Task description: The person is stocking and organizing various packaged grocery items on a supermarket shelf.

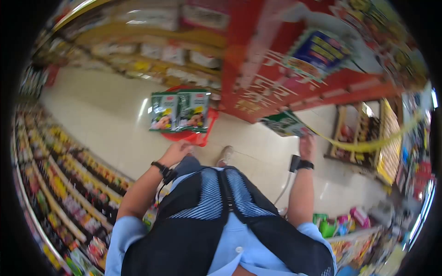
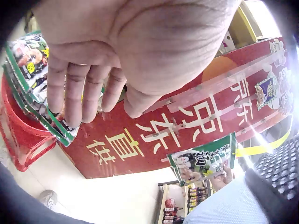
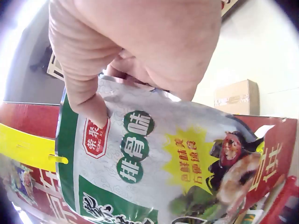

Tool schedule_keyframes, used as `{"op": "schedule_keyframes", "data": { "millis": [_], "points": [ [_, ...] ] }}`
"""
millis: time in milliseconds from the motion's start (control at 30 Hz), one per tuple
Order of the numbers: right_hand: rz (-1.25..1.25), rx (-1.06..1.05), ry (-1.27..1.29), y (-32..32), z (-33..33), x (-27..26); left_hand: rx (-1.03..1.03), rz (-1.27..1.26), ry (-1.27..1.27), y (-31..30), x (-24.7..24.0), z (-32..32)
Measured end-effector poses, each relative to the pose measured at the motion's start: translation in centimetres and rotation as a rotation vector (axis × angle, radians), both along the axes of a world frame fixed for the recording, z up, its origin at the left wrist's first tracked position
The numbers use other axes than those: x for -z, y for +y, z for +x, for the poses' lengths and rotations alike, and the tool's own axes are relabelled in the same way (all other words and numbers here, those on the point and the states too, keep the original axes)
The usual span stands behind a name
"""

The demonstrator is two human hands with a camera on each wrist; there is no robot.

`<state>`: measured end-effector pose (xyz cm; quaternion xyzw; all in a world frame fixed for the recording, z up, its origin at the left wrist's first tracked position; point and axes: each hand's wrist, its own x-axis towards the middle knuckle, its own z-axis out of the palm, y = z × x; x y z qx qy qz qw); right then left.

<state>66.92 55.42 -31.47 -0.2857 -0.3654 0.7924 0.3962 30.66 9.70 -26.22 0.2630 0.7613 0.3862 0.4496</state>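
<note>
Thumb in front and other fingers mostly hidden behind, our right hand pinches one packet near its edge. This grip leaves most of the printed face uncovered and probably steadies it against the yellow strip, whose tab meets its side. Our left hand holds nothing, its fingers straight and loose, just beside the red basket; whether the fingertips brush anything there, we cannot tell. On that basket, just beyond the left hand, two more packets lie side by side, perhaps laid flat so they sit steadily. Ahead of the right hand, a red board stands near the held packet and limits our room forward, while the strip could tug or snag. Right of the right hand sits a crate of bottles; shelves line our left hand's outer side.
</note>
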Motion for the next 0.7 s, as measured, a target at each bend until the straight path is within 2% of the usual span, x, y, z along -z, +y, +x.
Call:
{"op": "schedule_keyframes", "data": {
  "millis": [33, 67, 133, 200, 300, 400, 467, 533, 567, 600, 667, 700],
  "points": [
    [0.031, -0.005, -0.020, -0.8, -0.2, -0.4, 0.055, -0.013, 0.073, 0.2, 0.4, -0.2],
    [0.003, 0.051, -0.080, -2.8, -2.2, -3.7, 0.118, -0.015, 0.147, -0.1, 1.2, -0.5],
    [-0.018, 0.097, -0.097, -2.6, -1.6, -2.2, 0.053, 0.010, 0.044, -1.2, 4.4, -1.0],
    [-0.036, 0.204, -0.086, -3.9, -2.6, -4.2, 0.091, -0.017, 0.004, -1.5, 5.2, -1.9],
    [-0.039, 0.220, -0.135, -5.0, -1.7, -4.8, 0.140, 0.000, 0.000, 0.4, 5.4, -2.9],
    [-0.004, 0.192, -0.194, -5.7, -1.7, -5.8, 0.319, 0.214, 0.190, 6.3, 3.5, -3.4],
    [0.037, 0.147, -0.218, -6.0, -1.2, -6.7, 0.399, 0.125, 0.060, 11.8, -0.6, -2.9],
    [0.072, 0.064, -0.192, -6.5, -0.8, -7.8, 0.400, 0.290, 0.086, 15.7, -2.1, -1.4],
    [0.099, 0.033, -0.256, -6.8, -0.8, -8.0, 0.395, 0.382, 0.103, 17.7, -3.0, -0.6],
    [0.168, -0.007, -0.347, -7.5, -1.5, -8.4, 0.423, 0.420, 0.066, 19.1, -4.7, 0.5],
    [0.099, -0.092, -0.326, -9.5, -3.3, -9.7, 0.478, 0.488, -0.004, 19.8, -7.7, 2.7],
    [0.087, -0.140, -0.322, -10.6, -4.5, -10.4, 0.512, 0.406, -0.031, 19.9, -8.1, 3.4]
  ]
}}
